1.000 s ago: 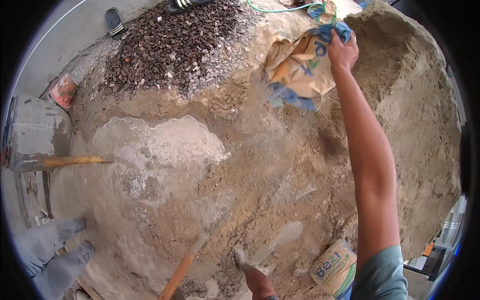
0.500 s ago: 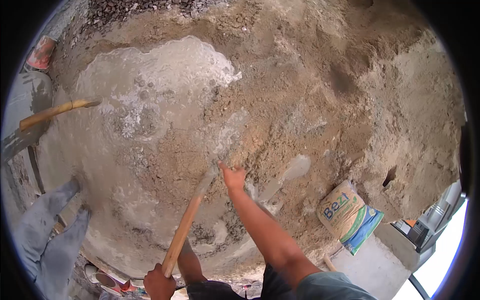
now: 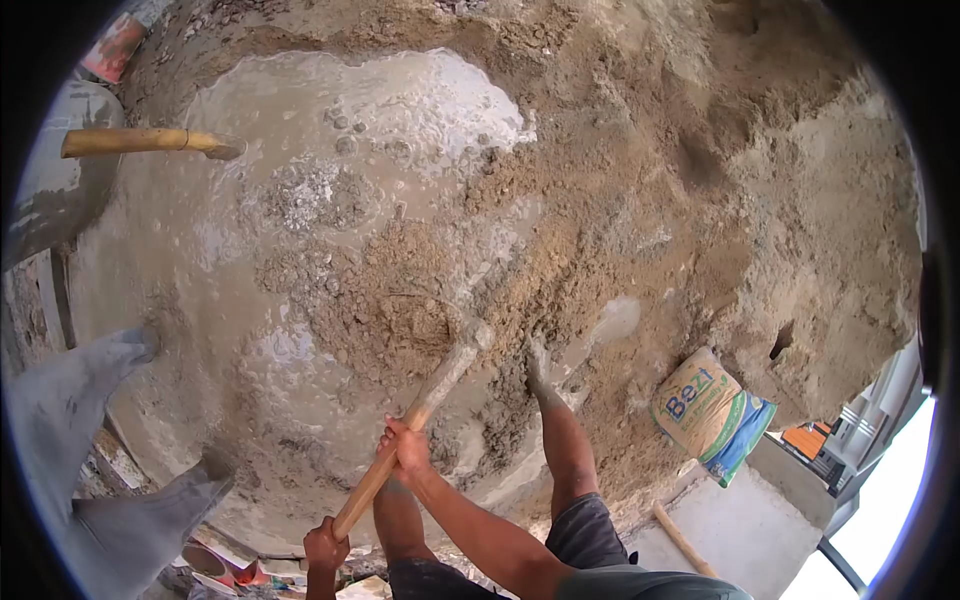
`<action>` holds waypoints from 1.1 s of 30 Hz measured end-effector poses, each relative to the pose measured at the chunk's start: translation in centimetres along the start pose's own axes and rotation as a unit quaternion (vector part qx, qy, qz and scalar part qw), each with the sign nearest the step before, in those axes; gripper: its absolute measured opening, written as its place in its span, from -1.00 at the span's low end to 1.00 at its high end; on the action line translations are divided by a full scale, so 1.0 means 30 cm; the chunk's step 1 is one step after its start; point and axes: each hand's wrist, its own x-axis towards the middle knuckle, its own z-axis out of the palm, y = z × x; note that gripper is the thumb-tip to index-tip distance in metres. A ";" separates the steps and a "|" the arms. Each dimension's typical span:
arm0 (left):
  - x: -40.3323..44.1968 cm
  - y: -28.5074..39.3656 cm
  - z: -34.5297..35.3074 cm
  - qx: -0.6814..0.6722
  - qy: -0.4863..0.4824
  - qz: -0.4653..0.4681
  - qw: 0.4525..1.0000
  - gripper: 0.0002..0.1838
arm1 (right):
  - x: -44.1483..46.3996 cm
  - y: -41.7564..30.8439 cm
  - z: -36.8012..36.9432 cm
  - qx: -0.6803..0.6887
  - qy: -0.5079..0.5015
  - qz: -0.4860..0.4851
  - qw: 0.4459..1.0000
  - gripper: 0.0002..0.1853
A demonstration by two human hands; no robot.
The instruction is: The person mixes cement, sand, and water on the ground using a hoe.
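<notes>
A wooden-handled tool [image 3: 440, 385] slants up from the bottom of the head view, its far end in a mound of damp sand [image 3: 400, 290]. My left hand [image 3: 326, 546] is wrapped round the handle near its lower end. Higher up the same handle, my right hand [image 3: 408, 447] grips it with bent fingers. Grey wet slurry [image 3: 290, 100] spreads behind and left of the mound, paler at its upper right. My bare legs stand in the mix, one foot sunk in it right of the tool.
Another person's grey-clad legs [image 3: 75, 420] stand at the left. A second wooden handle [image 3: 140, 141] juts over the slurry beside a grey container [image 3: 70, 190]. A reddish bucket [image 3: 113, 48] is at top left. A Bezt bag [image 3: 700, 405] lies right, below a large sand pile [image 3: 830, 250].
The paper bag held out earlier is gone from view. My right hand came down from it and has closed on the tool's handle. The tool's end has shifted right.
</notes>
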 end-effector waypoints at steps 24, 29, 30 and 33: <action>0.839 1.747 -0.053 -0.648 -0.080 -0.018 0.757 -0.89 | 0.409 -1.715 0.535 -0.566 0.058 -0.360 0.739 -0.74; 0.555 1.599 -0.049 -0.680 -0.151 -0.083 0.713 -0.86 | 0.523 -1.466 0.291 -0.605 0.097 -0.334 0.717 -0.74; 0.515 1.563 -0.033 -0.677 -0.154 -0.096 0.713 -0.86 | 0.427 -1.419 0.264 -0.588 0.097 -0.323 0.735 -0.75; 0.399 1.472 0.098 -0.617 -0.150 -0.094 0.767 -0.87 | 0.339 -1.327 0.121 -0.526 0.082 -0.301 0.791 -0.78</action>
